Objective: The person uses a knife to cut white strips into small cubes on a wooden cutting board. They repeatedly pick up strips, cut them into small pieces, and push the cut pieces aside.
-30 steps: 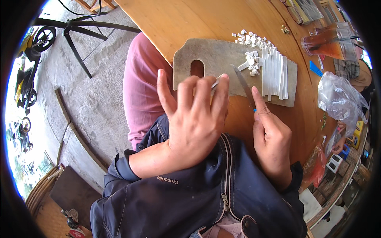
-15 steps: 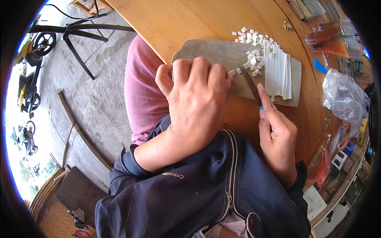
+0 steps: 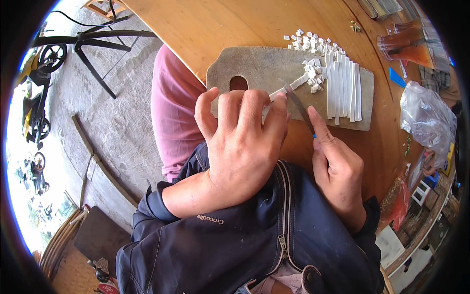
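My right hand (image 3: 339,169) grips a knife (image 3: 299,107), its dark blade pointing up and left over the grey cutting board (image 3: 264,61). My left hand (image 3: 243,134) is bent at the near edge of the board, its fingertips on a narrow white strip (image 3: 278,93). Beside that strip is the knife tip. At the strip's far end lies a small heap of cut white pieces (image 3: 315,73). Several long white strips (image 3: 342,88) lie side by side on the board's right part. The underside of my left fingers is hidden.
More white pieces (image 3: 318,43) are scattered past the board's far edge on the wooden table (image 3: 196,24). To the right are glasses of brown drink (image 3: 409,45), a blue-handled tool (image 3: 396,77) and a clear plastic bag (image 3: 425,112). Another person's hand (image 3: 430,161) shows at far right.
My left hand has drawn back toward me, uncovering the board's hole and more of the white strip. The knife and my right hand have shifted slightly left.
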Tool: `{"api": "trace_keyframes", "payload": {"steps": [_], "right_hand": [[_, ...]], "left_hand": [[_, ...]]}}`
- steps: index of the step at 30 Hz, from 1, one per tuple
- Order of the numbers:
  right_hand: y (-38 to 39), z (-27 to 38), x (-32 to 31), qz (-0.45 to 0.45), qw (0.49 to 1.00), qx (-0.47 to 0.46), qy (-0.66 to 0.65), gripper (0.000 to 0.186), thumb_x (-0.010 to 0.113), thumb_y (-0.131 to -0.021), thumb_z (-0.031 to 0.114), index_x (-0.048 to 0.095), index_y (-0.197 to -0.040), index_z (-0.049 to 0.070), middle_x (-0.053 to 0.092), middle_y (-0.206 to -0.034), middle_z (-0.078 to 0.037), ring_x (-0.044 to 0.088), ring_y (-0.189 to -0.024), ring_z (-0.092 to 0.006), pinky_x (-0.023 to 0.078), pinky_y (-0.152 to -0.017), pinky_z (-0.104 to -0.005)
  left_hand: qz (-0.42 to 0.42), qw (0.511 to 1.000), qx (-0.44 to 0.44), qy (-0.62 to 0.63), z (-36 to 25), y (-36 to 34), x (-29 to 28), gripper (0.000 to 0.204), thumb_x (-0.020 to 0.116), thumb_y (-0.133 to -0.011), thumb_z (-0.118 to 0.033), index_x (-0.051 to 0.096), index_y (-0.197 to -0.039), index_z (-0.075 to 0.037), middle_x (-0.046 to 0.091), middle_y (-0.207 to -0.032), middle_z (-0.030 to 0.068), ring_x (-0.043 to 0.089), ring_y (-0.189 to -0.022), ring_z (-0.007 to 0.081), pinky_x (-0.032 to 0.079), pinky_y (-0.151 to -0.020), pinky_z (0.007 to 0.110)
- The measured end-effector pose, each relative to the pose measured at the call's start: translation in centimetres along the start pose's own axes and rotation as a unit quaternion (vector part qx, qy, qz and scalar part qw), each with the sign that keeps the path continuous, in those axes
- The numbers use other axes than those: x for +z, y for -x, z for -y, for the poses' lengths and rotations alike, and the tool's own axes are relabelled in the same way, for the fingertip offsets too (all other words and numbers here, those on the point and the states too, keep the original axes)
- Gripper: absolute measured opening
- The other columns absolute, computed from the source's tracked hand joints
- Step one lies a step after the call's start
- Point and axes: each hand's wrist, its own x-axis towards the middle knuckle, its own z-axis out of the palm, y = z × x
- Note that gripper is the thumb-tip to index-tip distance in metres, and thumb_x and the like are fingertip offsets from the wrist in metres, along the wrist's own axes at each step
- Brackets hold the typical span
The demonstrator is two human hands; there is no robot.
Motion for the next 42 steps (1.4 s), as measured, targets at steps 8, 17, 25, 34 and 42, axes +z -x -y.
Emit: {"api": "trace_keyframes", "payload": {"steps": [8, 17, 25, 34, 42], "right_hand": [[0.6, 0.2, 0.6, -0.006, 0.996, -0.026, 0.086, 0.077, 0.066, -0.079, -0.008, 0.054, -0.152, 0.014, 0.048, -0.068, -0.01, 0.056, -0.055, -0.0281, 0.051, -0.056, -0.0427], [0.4, 0.5, 0.3, 0.001, 0.998, -0.009, 0.063, 0.075, 0.063, -0.083, -0.01, 0.053, -0.153, 0.014, 0.051, -0.07, -0.013, 0.058, -0.058, -0.0278, 0.052, -0.06, -0.0409], [0.8, 0.9, -0.3, 0.029, 0.999, 0.004, 0.026, 0.067, 0.06, -0.088, -0.014, 0.056, -0.15, 0.01, 0.058, -0.075, -0.018, 0.064, -0.064, -0.0267, 0.054, -0.067, -0.0377], [1.1, 0.7, 0.8, 0.015, 0.995, -0.034, 0.091, 0.077, 0.066, -0.081, -0.004, 0.051, -0.154, 0.013, 0.05, -0.069, -0.01, 0.058, -0.056, -0.0278, 0.052, -0.056, -0.0415], [0.7, 0.5, -0.2, 0.021, 0.998, 0.007, 0.058, 0.072, 0.059, -0.085, -0.015, 0.054, -0.152, 0.011, 0.052, -0.07, -0.016, 0.058, -0.06, -0.0265, 0.053, -0.063, -0.0398]], "left_hand": [[0.003, 1.0, -0.008, -0.017, -0.4, 0.0, -0.1, 0.035, 0.08, -0.083, -0.021, 0.072, -0.117, -0.015, 0.059, -0.105, 0.0023, 0.055, -0.102, 0.0247, 0.036, -0.103, 0.05], [0.026, 0.998, -0.021, -0.044, -1.1, 0.4, -0.6, 0.04, 0.08, -0.083, -0.024, 0.071, -0.121, -0.013, 0.059, -0.111, 0.0019, 0.054, -0.11, 0.0237, 0.031, -0.111, 0.053], [0.006, 0.999, -0.01, -0.05, -0.8, 0.8, -0.2, 0.044, 0.079, -0.08, -0.024, 0.071, -0.12, -0.008, 0.057, -0.107, 0.0008, 0.055, -0.105, 0.0206, 0.029, -0.113, 0.058], [0.024, 0.998, -0.006, -0.056, -0.7, 0.7, -0.3, 0.043, 0.08, -0.081, -0.023, 0.072, -0.122, -0.011, 0.06, -0.111, -0.0016, 0.055, -0.108, 0.0198, 0.029, -0.114, 0.055], [0.013, 0.999, -0.029, -0.042, -0.7, 1.2, -0.5, 0.039, 0.078, -0.084, -0.021, 0.073, -0.122, -0.012, 0.06, -0.115, -0.0001, 0.055, -0.112, 0.0233, 0.025, -0.117, 0.056]]}}
